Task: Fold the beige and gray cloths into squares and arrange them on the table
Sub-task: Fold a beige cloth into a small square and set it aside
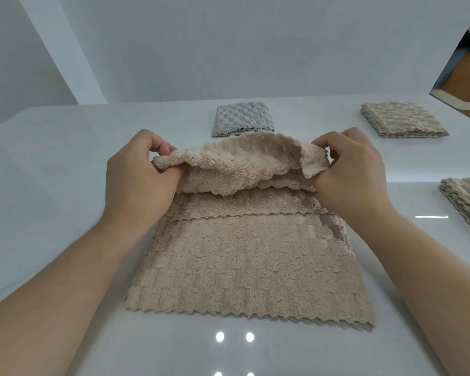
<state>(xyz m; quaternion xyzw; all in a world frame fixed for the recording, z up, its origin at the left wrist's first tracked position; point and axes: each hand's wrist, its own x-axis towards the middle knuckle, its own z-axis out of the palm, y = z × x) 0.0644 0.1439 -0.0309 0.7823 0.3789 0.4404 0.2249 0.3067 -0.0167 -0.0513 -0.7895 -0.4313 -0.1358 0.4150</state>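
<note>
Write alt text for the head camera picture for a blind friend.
A left hand and a right hand pinch the far corners of a beige cloth, holding that edge raised above the rest on a white table. Behind lie a folded gray cloth and a folded beige cloth; a beige stack sits at right.

A plain white wall [228,50] stood behind the far edge of the surface [65,158], with a broad pale band [65,50] slanting across its left part. Beyond the far right corner a gap [467,77] showed brown boarding and something dark, edged below by a cream strip [456,100].
</note>
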